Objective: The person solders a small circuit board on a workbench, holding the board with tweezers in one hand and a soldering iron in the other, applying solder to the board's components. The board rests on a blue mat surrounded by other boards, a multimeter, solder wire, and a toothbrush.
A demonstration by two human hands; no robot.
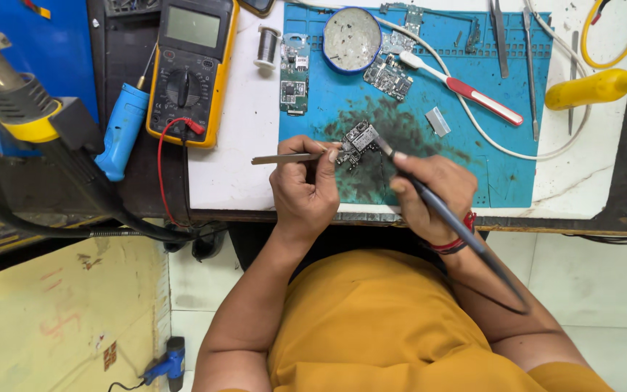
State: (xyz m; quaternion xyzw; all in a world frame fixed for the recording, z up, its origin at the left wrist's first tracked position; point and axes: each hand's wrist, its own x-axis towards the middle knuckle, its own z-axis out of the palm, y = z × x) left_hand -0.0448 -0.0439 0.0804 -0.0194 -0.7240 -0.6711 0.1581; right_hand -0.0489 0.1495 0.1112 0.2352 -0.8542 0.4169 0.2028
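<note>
Held near the desk's front edge, a small circuit board on the blue mat is steadied by tweezers pinched in the closed left hand, while a soldering iron is gripped pen-fashion in the closed right hand, its tip touching the board. Neighbouring parts could be bridged or lifted if the tip were dragged. The board could be skidded off if the tweezers slipped.

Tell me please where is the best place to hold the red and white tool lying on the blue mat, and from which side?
Probably the red handle, its thicker lower-right half, taken from above. The tool lies flat and slanted on the blue mat, its white end toward the round tin, with a white cable passing close by.
</note>
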